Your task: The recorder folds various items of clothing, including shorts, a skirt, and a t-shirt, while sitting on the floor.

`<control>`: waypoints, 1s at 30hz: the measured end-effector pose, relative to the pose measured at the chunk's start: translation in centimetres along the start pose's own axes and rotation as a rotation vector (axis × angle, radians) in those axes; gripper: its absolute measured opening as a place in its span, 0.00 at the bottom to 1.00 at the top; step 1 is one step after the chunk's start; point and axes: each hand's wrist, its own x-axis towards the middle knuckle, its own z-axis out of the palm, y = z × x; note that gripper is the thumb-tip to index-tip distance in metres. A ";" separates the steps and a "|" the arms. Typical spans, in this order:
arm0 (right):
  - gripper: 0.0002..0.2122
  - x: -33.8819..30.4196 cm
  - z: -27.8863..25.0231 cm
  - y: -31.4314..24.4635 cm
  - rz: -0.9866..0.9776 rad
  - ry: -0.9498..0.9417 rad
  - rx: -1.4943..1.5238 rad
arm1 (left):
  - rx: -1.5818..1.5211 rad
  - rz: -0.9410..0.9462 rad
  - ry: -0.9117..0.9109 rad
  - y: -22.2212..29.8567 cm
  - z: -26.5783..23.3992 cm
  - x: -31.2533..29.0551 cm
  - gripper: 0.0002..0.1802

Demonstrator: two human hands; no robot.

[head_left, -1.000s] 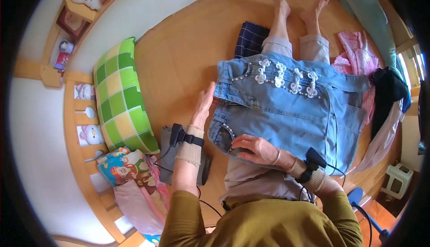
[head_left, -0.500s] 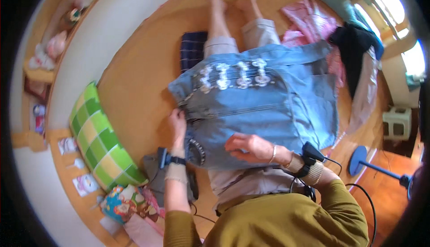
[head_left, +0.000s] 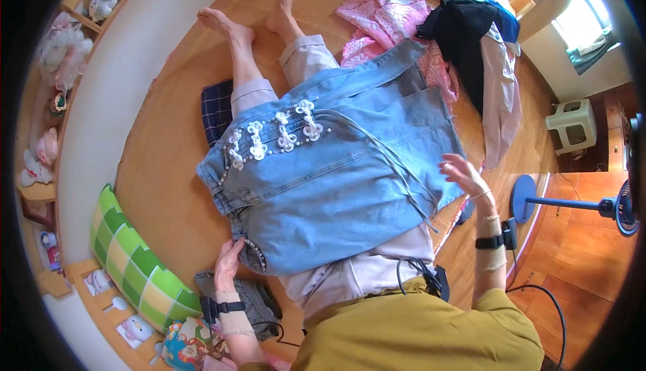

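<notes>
A light blue denim jacket [head_left: 316, 179] lies spread over my outstretched legs. White knotted fastenings [head_left: 286, 132] and small pearl-like beads trim it, and thin drawstrings [head_left: 383, 152] trail across it. At its left near corner, my left hand [head_left: 229, 261] pinches the edge beside a beaded curve; part of the grip is hidden. My right hand [head_left: 465, 173] is raised by the right-hand edge of the jacket, fingers apart and holding nothing.
A dark checked cloth [head_left: 217, 112] lies beside my leg. Pink patterned fabric [head_left: 383, 21] and black clothing [head_left: 461, 48] are heaped at the far right. Left stands a green checked cushion [head_left: 134, 256] near grey folded cloth [head_left: 252, 304]. A blue fan [head_left: 531, 199] stands right.
My left hand has shifted along the jacket's left side toward me. My right hand has swung from above the jacket out to its right edge, and its fingers have spread. The view has turned.
</notes>
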 end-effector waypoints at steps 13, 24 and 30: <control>0.06 9.5 2.4 -9.8 -0.600 0.173 -0.801 | 0.349 -0.148 0.047 3.2 1.4 2.2 0.17; 0.18 5.7 -9.1 4.4 -0.365 0.728 -0.904 | 0.042 0.052 0.037 0.4 -1.0 1.7 0.15; 0.20 -2.1 -4.2 10.9 0.304 0.518 -0.355 | -0.139 -0.029 -0.066 -1.6 -2.4 1.7 0.20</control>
